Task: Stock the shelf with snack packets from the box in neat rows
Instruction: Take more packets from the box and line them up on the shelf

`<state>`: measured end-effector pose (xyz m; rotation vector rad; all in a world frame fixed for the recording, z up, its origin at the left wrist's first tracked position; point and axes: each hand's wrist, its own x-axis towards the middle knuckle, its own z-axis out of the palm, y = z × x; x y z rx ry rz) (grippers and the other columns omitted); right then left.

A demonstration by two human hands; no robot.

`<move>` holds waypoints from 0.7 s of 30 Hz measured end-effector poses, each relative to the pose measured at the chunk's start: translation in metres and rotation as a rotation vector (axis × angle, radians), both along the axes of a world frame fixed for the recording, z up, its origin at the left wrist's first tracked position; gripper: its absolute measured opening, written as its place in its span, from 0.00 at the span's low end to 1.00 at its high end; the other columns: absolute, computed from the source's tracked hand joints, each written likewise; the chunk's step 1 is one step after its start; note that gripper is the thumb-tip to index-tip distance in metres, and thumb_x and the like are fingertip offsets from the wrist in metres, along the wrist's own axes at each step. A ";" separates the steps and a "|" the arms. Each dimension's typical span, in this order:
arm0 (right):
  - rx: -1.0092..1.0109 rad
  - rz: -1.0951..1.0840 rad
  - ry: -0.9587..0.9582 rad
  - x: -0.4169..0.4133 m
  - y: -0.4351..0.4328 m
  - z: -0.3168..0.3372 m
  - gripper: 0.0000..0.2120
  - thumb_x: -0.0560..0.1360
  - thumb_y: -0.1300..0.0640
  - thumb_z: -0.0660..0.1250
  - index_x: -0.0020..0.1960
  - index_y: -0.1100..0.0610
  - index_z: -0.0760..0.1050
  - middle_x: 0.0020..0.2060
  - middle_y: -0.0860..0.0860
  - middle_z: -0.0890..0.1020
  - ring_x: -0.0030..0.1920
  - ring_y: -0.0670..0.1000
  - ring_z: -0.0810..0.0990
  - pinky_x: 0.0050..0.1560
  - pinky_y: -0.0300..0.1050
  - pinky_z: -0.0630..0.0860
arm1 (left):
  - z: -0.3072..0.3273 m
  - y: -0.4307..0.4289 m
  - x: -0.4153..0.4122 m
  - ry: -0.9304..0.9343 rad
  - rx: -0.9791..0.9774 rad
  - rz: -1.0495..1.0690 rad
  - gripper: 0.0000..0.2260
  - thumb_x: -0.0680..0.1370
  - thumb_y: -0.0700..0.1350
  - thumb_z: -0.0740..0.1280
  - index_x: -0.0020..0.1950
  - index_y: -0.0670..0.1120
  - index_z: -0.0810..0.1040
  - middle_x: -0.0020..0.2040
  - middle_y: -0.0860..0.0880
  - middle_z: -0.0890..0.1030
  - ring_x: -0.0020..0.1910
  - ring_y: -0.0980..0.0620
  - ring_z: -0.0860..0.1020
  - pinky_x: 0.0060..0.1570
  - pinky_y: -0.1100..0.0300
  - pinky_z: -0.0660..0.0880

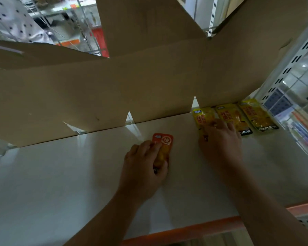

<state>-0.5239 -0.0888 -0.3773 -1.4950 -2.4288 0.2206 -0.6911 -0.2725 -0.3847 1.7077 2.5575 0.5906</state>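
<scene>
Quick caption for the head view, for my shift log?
Left hand holds an orange packet on the shelf; right hand touches the yellow packets.

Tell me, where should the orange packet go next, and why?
Probably slide the orange packet, gripped by the left hand, back and rightward until it lies beside the leftmost yellow packet under the right hand. Three yellow packets lie side by side at the box, and the orange one sits apart from that row.
</scene>
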 end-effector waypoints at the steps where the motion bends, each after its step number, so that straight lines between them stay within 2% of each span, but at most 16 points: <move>1: -0.006 -0.001 -0.001 0.001 0.001 0.000 0.11 0.73 0.51 0.68 0.54 0.51 0.82 0.63 0.54 0.77 0.60 0.62 0.72 0.57 0.56 0.71 | -0.001 0.000 0.000 0.003 0.004 -0.002 0.26 0.77 0.60 0.64 0.71 0.49 0.78 0.68 0.49 0.77 0.58 0.46 0.75 0.57 0.46 0.77; 6: -0.023 -0.001 0.024 0.003 0.000 0.002 0.16 0.73 0.50 0.69 0.59 0.50 0.81 0.65 0.52 0.76 0.63 0.61 0.70 0.60 0.56 0.70 | 0.000 0.000 0.001 -0.008 0.013 0.008 0.27 0.77 0.61 0.64 0.71 0.49 0.78 0.67 0.51 0.77 0.58 0.47 0.75 0.57 0.47 0.77; 21: -0.032 -0.015 0.062 0.003 -0.004 0.007 0.17 0.73 0.52 0.70 0.61 0.53 0.82 0.66 0.54 0.76 0.64 0.62 0.70 0.60 0.57 0.69 | -0.001 0.000 0.002 -0.022 0.033 0.029 0.26 0.77 0.60 0.64 0.71 0.51 0.77 0.66 0.52 0.77 0.58 0.49 0.74 0.57 0.48 0.76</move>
